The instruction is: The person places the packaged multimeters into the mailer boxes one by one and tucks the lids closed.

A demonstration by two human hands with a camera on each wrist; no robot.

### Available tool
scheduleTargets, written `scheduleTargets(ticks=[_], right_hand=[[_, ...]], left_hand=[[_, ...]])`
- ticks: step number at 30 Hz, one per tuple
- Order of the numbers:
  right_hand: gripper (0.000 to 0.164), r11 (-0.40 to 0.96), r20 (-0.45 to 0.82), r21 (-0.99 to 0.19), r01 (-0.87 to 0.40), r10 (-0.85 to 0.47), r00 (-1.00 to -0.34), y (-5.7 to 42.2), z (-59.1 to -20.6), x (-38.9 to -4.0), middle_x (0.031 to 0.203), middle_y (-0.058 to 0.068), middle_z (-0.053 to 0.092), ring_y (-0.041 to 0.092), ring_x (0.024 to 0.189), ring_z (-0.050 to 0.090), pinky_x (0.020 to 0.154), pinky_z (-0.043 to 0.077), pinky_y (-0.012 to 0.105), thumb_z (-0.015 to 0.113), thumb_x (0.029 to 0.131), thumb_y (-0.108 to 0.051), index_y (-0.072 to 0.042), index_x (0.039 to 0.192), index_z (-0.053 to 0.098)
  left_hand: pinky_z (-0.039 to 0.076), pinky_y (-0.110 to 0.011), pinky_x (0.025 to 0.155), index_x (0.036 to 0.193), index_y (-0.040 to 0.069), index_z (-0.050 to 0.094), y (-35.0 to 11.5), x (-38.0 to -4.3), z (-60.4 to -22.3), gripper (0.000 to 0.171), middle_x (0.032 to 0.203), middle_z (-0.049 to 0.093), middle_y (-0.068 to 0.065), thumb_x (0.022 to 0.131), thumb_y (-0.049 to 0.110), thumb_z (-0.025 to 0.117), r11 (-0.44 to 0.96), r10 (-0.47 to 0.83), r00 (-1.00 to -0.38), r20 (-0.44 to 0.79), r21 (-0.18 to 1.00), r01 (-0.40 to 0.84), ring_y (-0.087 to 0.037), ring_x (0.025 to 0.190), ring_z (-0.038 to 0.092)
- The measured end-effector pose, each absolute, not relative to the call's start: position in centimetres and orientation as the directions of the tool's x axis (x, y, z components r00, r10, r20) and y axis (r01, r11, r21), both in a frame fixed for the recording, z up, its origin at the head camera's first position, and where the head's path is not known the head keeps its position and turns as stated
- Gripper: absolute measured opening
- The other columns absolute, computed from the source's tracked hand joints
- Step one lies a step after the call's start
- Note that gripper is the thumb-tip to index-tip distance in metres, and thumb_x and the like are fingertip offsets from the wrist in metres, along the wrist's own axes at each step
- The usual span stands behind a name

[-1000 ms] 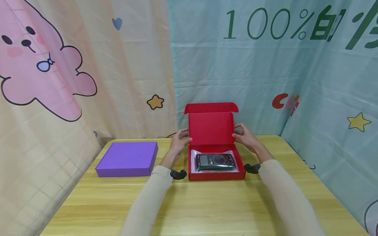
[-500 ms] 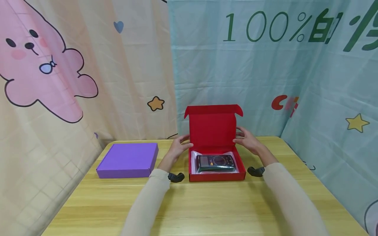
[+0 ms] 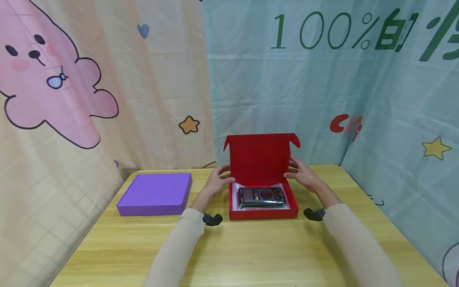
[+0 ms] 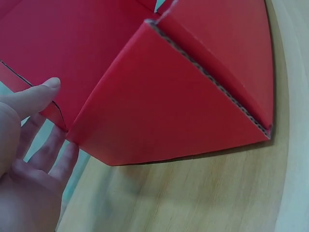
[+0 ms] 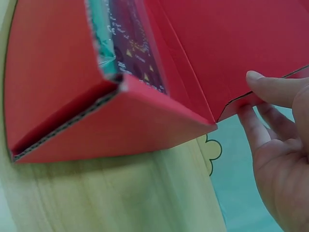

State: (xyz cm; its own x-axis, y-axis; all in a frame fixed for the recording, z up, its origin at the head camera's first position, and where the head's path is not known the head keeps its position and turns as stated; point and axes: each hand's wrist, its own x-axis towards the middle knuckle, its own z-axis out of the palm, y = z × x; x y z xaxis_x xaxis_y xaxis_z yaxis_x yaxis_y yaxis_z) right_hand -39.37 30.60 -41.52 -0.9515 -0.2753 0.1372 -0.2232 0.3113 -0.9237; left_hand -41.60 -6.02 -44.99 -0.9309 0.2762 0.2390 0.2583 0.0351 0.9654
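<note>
A red cardboard box point(image 3: 263, 215) stands on the table with its lid point(image 3: 259, 159) raised and leaning forward. Inside lies a black digital multimeter point(image 3: 261, 197) with a dial and screen, in clear wrap on white padding point(image 3: 235, 195). My left hand point(image 3: 215, 181) grips the lid's left edge low by the hinge; in the left wrist view its thumb point(image 4: 48, 86) lies on the inner face, fingers behind. At the opposite edge my right hand point(image 3: 304, 175) pinches the lid the same way, its thumb point(image 5: 263, 86) on the inner side.
A closed purple box point(image 3: 155, 193) sits to the left on the wooden table point(image 3: 251, 255). Printed curtains point(image 3: 272, 87) hang behind the table and along both sides. Each wrist wears a black camera mount point(image 3: 213, 220).
The lid has tilted forward over the box, its top edge and side flaps coming lower and nearer. Both hands have followed it slightly; the multimeter and purple box stay put.
</note>
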Motion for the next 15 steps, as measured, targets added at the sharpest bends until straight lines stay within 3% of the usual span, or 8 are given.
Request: scheduleTargets(ticks=[8, 15], right_hand=[[0.080, 0.306, 0.161, -0.921, -0.241, -0.265, -0.951, 30.7, -42.2, -39.1, 0.162, 0.027, 0.030, 0.048, 0.146, 0.033, 0.111, 0.038, 0.056, 0.066, 0.100, -0.004, -0.007, 0.165, 0.019], [0.064, 0.301, 0.196, -0.908, -0.290, -0.306, -0.932, 30.9, -42.9, -38.4, 0.158, 0.026, 0.037, 0.049, 0.147, 0.031, 0.107, 0.043, 0.054, 0.064, 0.100, 0.002, 0.000, 0.157, 0.035]], left_hand=[[0.051, -0.045, 0.101, 0.145, -0.002, 0.051, -6.0, -41.3, -44.8, 0.058, 0.144, 0.053, -0.021, 0.091, -0.009, 0.072, 0.052, 0.283, -0.926, 0.248, 0.961, 0.273, -0.041, 0.134, 0.053], [0.056, -0.044, 0.095, 0.136, -0.005, 0.055, -6.1, -41.3, -45.2, 0.053, 0.140, 0.056, -0.025, 0.087, -0.021, 0.069, 0.045, 0.305, -0.908, 0.287, 0.948, 0.315, -0.043, 0.132, 0.053]])
